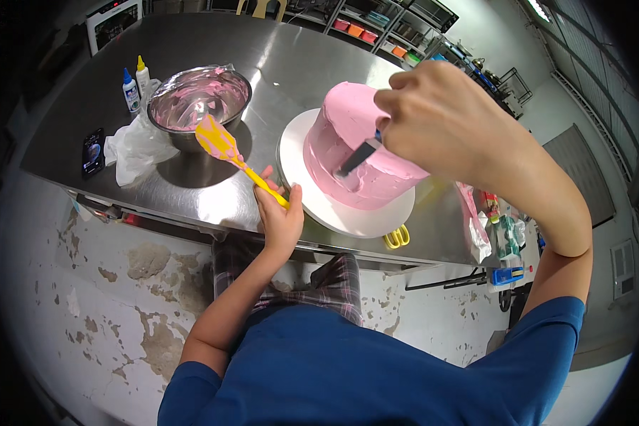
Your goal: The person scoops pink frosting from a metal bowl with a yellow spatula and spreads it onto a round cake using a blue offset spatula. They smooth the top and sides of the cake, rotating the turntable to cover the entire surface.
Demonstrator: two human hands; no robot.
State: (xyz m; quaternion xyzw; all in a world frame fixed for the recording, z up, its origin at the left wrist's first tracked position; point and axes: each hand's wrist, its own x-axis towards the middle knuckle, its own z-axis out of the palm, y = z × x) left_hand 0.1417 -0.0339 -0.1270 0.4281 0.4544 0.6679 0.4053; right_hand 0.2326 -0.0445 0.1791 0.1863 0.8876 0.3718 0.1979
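Note:
A tall round cake [325, 160] coated in pink frosting stands on a white round cake board [298, 144]. My right hand [431, 117] grips the blue handle of a metal icing spatula [358, 157], its blade tip against the frosted side. Between the thumb and fingers of my left hand [282, 215] is a yellow silicone spatula [218, 139] smeared with pink frosting. That hand is at the board's left edge; whether it touches is hard to tell. Left of the cake, a steel mixing bowl [199, 101] has pink frosting and plastic film inside.
Two squeeze bottles, one blue-capped [131, 91] and one yellow-capped [142, 73], stand behind a crumpled plastic bag [138, 149] and a phone [92, 153]. Yellow-handled scissors [397, 237] lie partly under the board. A pink-smeared piping bag [474, 221] lies at right on the steel table [186, 42].

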